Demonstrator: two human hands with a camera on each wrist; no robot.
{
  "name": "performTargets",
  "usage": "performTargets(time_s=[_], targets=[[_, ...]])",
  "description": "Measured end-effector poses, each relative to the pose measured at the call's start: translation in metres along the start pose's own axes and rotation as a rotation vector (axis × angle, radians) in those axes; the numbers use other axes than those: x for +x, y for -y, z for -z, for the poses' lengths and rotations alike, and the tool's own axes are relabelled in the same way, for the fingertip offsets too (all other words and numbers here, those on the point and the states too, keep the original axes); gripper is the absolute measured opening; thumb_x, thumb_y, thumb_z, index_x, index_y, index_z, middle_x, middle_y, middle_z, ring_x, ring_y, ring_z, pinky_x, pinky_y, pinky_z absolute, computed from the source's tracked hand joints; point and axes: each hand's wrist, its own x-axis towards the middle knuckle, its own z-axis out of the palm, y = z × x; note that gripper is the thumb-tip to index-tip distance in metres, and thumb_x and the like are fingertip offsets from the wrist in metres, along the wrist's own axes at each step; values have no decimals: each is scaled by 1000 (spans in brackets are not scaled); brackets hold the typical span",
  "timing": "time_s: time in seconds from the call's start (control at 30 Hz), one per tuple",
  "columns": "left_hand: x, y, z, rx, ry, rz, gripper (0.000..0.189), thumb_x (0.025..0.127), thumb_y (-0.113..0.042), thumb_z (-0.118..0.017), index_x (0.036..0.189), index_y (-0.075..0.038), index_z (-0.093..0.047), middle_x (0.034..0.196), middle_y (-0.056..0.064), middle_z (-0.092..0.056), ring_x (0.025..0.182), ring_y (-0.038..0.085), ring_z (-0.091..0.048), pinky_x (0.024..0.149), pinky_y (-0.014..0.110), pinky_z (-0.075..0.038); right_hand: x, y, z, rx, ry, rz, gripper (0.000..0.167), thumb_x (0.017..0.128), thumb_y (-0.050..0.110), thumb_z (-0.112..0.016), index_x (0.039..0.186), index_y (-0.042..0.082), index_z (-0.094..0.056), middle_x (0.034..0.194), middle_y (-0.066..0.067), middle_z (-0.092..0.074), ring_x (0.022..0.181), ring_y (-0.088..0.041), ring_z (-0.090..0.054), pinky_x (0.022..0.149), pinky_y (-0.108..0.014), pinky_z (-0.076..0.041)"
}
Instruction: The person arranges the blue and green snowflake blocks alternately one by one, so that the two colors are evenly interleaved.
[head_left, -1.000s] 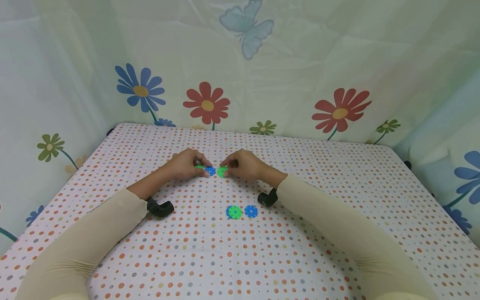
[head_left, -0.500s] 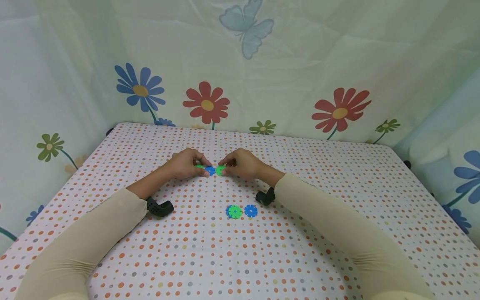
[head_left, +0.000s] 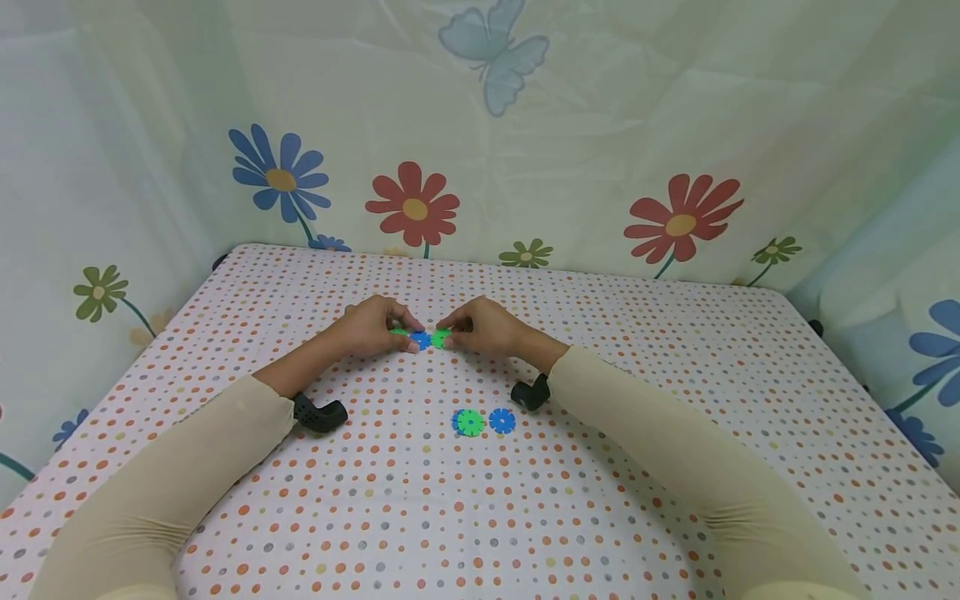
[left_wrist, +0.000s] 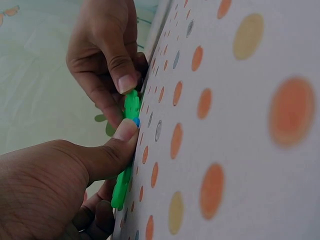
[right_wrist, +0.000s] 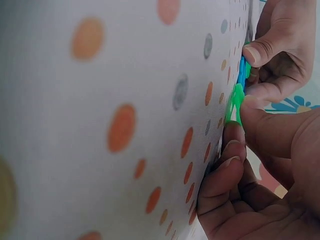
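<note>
My left hand (head_left: 371, 327) pinches a blue notched disc (head_left: 422, 341) between thumb and fingers, near the far side of the table. A green disc (head_left: 400, 332) lies at the blue disc's left, partly covered by the left fingers; in the left wrist view this green disc (left_wrist: 121, 192) shows below the thumb. My right hand (head_left: 487, 327) pinches another green notched disc (head_left: 439, 339) by its right side. The facing edges of this green disc (right_wrist: 235, 102) and the blue disc (right_wrist: 242, 72) meet in the right wrist view. Whether their notches interlock cannot be told.
Closer to me on the dotted tablecloth (head_left: 420, 517) lies a green disc (head_left: 471, 423) overlapping a blue one (head_left: 456, 422). A separate blue disc (head_left: 502, 421) lies just right of them. A flowered curtain (head_left: 570, 150) hangs behind the table.
My right hand has moved slightly left with its green disc, closing the gap to the blue disc. The left hand has stayed nearly still.
</note>
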Motion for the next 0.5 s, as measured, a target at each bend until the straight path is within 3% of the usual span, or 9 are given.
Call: performTargets(time_s=[0.13, 0.27, 0.37, 0.5], targets=[[0, -1, 0, -1, 3, 2, 26, 82, -32, -81, 106, -23, -77, 113, 0, -70, 80, 18, -53, 94, 52, -28, -1, 0, 0, 3, 12, 5, 33, 97, 18, -64, 129, 13, -67, 126, -4, -68, 102, -13, -61, 89, -30, -49], [0, -1, 1, -4, 4, 3, 27, 82, -32, -81, 106, -23, -77, 114, 0, -70, 81, 19, -53, 94, 52, -28, -2, 0, 1, 6, 20, 20, 32, 98, 14, -61, 130, 13, -66, 134, -5, -64, 119, -17, -61, 98, -35, -49], [1, 0, 1, -6, 2, 6, 27, 82, -33, -81, 106, -23, -77, 114, 0, -70, 81, 19, -53, 96, 53, -27, -2, -1, 1, 6, 18, 28, 32, 98, 13, -60, 129, 13, -66, 134, -5, -64, 121, -17, -60, 98, -35, -49], [0, 0, 0, -9, 2, 4, 27, 82, -32, -81, 106, -23, -77, 114, 0, -70, 82, 19, -54, 96, 54, -27, -3, -1, 0, 2, 12, 33, 31, 97, 14, -62, 128, 13, -67, 130, -5, -66, 110, -15, -63, 93, -32, -49]])
